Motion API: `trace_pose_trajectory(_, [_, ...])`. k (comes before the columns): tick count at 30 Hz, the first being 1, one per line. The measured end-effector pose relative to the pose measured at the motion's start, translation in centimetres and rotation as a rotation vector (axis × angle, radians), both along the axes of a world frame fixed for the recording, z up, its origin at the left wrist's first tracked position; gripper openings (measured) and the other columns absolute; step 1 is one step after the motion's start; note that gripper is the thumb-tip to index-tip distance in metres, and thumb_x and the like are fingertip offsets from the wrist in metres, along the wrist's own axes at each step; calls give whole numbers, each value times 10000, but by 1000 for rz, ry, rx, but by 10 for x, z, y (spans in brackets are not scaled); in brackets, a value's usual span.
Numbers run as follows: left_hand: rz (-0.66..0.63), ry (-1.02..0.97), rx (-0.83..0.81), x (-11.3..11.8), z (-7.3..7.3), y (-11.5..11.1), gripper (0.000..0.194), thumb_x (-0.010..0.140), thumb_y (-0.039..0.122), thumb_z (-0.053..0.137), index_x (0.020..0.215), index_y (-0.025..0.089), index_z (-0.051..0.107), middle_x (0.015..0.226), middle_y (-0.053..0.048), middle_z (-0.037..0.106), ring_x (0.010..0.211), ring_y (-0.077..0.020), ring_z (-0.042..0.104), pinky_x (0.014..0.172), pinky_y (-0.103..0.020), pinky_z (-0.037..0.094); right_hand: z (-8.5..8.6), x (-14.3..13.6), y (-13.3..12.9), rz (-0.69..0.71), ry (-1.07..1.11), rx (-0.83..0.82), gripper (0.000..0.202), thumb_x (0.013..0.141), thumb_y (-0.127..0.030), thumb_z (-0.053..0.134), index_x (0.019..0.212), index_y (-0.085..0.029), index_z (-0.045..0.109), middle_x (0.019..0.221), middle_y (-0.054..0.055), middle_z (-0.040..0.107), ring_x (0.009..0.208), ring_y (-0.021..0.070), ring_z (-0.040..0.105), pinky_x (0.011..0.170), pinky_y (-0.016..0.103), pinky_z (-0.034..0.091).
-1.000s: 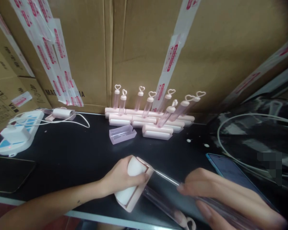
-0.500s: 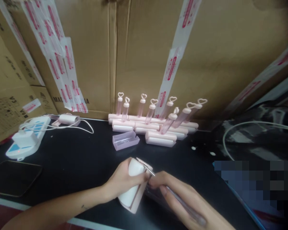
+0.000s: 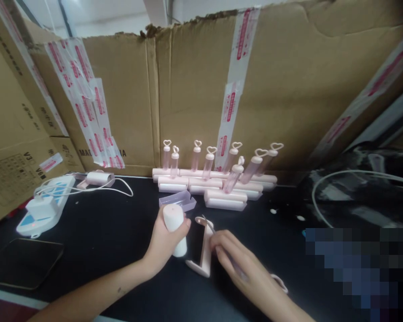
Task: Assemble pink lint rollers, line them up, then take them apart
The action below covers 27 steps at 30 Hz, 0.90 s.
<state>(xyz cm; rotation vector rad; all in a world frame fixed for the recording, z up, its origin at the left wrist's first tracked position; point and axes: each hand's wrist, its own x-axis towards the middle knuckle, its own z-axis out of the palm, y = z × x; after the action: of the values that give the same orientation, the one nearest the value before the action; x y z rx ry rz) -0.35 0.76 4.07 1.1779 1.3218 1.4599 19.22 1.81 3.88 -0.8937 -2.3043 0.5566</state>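
Observation:
My left hand point(image 3: 164, 237) is wrapped round a white lint roll point(image 3: 173, 217), which it holds tilted with one end up. Just right of the roll is a pale pink roller frame point(image 3: 205, 255) with rounded end plates. My right hand point(image 3: 233, 255) is closed round a translucent handle point(image 3: 237, 267), beside the frame. A thin metal rod point(image 3: 209, 225) runs from those fingers to the frame's far end plate. Past my right wrist shows a pink heart-shaped loop point(image 3: 280, 283). Most of the handle is hidden by my right hand.
Several pink lint rollers point(image 3: 225, 197) with heart-topped handles stand in rows along the cardboard wall point(image 3: 191, 89). A purple translucent cover point(image 3: 181, 203) lies in front of them. To the left are a power strip point(image 3: 58, 192), a white cable point(image 3: 121, 182) and a dark phone point(image 3: 25, 264).
The white roll has come out of the pink frame and moved left and up with my left hand. The frame stays by my right hand. The view has tilted upward.

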Motion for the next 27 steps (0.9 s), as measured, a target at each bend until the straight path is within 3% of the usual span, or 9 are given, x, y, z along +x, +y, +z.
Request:
trace_pose_trajectory(5, [-117,415,62,-13,22,-1,339,650,312,702,907,185,522,754,20,603,707,-145,566,692,-243,452,34,9,-1,11,228,-38,159,924,-256,413,1023,-228,534,878,48,625,812,158,632,699,251,524])
trace_pose_trajectory(8, [-140,573,90,-16,28,-2,301,693,316,644,954,206,544,803,11,636,712,-153,590,687,-247,453,58,8,-5,143,237,-100,147,909,-270,449,951,-220,581,825,34,659,768,153,649,694,241,534])
trace_pose_trajectory(11, [-116,701,133,-15,26,-2,323,682,318,637,977,230,543,834,11,654,696,-162,605,668,-256,458,68,5,-7,258,171,-104,158,900,-256,465,856,-203,607,765,20,659,700,135,639,667,226,526])
trace_pose_trajectory(17, [-119,820,149,-16,20,-2,393,678,346,618,1045,254,514,895,14,671,723,-187,636,682,-287,483,56,6,-4,216,231,-23,137,903,-233,465,892,-206,599,779,25,648,703,132,643,640,214,521])
trace_pose_trajectory(21, [-175,955,214,-17,17,-3,373,655,364,617,995,246,521,899,14,671,780,-204,652,716,-297,495,41,4,4,68,244,-40,181,907,-254,479,1048,-218,586,1060,80,643,962,180,648,845,289,517])
trace_pose_trajectory(24, [-209,1113,240,-15,11,-3,362,665,406,597,975,229,534,885,-11,670,802,-222,656,667,-289,491,28,-4,7,59,203,-104,119,839,-280,584,931,-211,557,1097,85,610,1089,211,583,926,337,476])
trace_pose_trajectory(27, [-243,1290,287,-11,3,-3,375,678,454,591,946,194,554,856,-51,656,787,-242,646,650,-297,483,17,-13,4,58,230,-154,157,803,-242,597,898,-213,475,1069,67,590,1027,190,594,890,326,482])
